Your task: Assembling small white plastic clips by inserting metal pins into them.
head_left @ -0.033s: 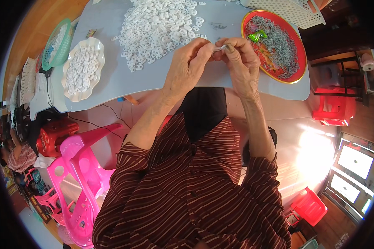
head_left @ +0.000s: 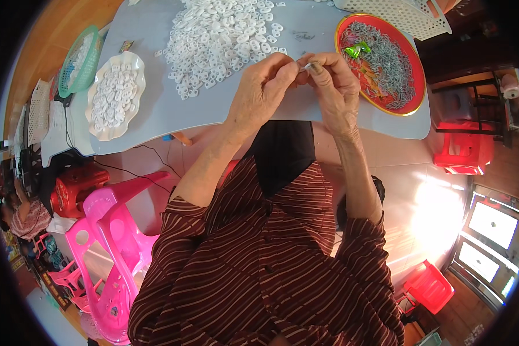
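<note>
My left hand (head_left: 262,89) and my right hand (head_left: 337,89) meet over the table's near edge, fingertips pinched together. Between them is a small white plastic piece (head_left: 307,67), mostly covered by the fingers; any metal part in it cannot be made out. Beyond my left hand spreads a heap of white oval plastic pieces with holes (head_left: 219,43). To the right of my right hand stands a red tray with a gold rim (head_left: 419,86), holding many thin grey metal pins or screws (head_left: 389,63). A shiny green wrapper (head_left: 357,49) lies among them.
A white scalloped dish (head_left: 93,128) of similar white pieces sits at the table's left, beside a green basket (head_left: 90,75). A white perforated basket (head_left: 406,17) stands at the far right. Pink chairs (head_left: 106,230) are at lower left, red stools (head_left: 464,147) at right. Another person sits at far left.
The white piece between my fingertips shows at a slightly different angle, and my fingertips have shifted a little. Everything else stays where it was.
</note>
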Tool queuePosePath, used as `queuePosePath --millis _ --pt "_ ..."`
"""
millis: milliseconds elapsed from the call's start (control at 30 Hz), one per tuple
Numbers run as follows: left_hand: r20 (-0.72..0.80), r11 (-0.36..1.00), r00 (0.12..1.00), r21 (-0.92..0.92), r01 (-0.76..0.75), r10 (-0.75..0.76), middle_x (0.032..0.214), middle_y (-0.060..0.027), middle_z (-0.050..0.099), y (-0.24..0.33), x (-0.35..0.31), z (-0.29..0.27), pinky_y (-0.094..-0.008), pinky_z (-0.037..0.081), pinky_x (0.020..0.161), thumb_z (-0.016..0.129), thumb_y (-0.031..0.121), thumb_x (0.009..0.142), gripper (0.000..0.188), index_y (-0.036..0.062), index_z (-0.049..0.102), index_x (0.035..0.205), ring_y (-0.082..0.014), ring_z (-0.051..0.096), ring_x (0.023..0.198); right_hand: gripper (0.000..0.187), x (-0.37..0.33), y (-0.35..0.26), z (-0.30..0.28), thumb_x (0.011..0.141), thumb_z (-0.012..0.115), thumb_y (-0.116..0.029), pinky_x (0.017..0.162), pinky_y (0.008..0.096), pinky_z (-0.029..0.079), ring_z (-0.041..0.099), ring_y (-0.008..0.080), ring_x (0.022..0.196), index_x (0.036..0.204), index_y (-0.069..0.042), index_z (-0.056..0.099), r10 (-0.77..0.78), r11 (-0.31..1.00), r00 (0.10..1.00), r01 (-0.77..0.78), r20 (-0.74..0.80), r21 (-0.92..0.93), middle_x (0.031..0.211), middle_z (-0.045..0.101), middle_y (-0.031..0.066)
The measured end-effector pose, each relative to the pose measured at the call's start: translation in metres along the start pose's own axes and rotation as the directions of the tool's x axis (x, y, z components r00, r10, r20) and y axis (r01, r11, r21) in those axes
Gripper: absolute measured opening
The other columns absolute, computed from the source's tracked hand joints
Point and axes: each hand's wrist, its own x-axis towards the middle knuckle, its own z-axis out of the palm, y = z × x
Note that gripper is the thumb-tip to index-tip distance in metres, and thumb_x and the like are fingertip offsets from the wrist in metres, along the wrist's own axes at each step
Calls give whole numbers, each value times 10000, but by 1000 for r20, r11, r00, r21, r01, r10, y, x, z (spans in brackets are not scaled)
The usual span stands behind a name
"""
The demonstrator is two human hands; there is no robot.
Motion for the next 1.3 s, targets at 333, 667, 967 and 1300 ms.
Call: queuePosePath --millis 333,667,967,1300 --pt "2 929 996 -362 79 -84 697 -26 584 -8 13 -9 -228 424 656 561 204 898 221 -3 626 855 -85 525 681 124 -4 -2 5 868 638 -58 662 207 480 578 89 713 956 25 665 37 982 991 -60 -128 -180 839 634 37" --pt "55 987 996 -144 76 -68 682 -16 581 -10 17 -17 -228 408 614 564 251 896 253 8 631 908 -87 503 652 247 -2 -5 8 861 631 -26 665 202 492 583 82 728 1102 -1 583 69 973 995 -82 -67 -214 877 615 37" --pt "102 996 994 76 -40 32 648 -15 567 -7 21 -22 -243 388 559 535 256 903 246 29 601 835 -87 477 602 266 -2 -5 8 856 629 -20 649 192 480 581 77 721 1115 -8 570 81 964 995 -91 -51 -252 864 625 40" --pt "185 970 977 197 -144 107 597 -18 497 -9 21 -21 -279 353 509 498 221 921 250 26 550 774 -102 410 537 261 -3 -6 9 862 619 -17 690 213 504 592 86 754 1120 4 589 67 964 996 -80 -61 -252 899 635 54"
